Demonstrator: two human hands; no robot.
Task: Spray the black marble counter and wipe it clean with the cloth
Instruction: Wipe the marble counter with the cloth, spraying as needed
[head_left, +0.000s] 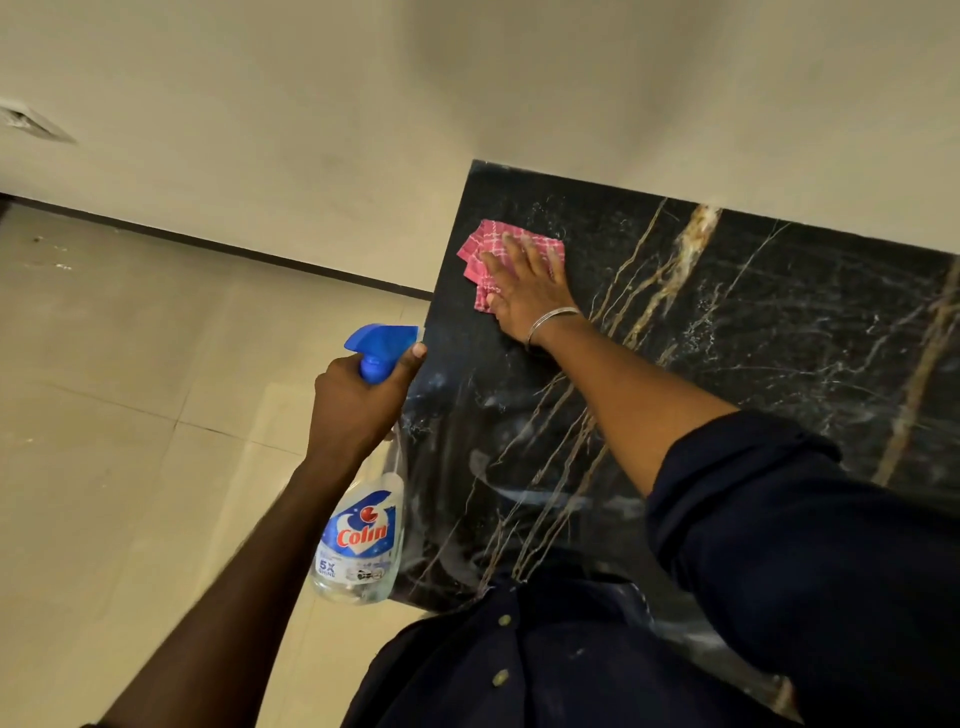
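Note:
The black marble counter (753, 332) with gold and white veins fills the right half of the head view. A red checked cloth (480, 249) lies near its far left corner. My right hand (530, 291) presses flat on the cloth with straight fingers, a thin bangle on the wrist. My left hand (358, 405) grips the neck of a clear spray bottle (363, 540) with a blue trigger head, holding it beside the counter's left edge, over the floor. Wet streaks show on the near part of the counter.
A cream wall (467, 93) runs behind the counter. Beige floor tiles (130, 389) spread to the left, with a dark skirting line along the wall. My dark shirt is at the counter's near edge.

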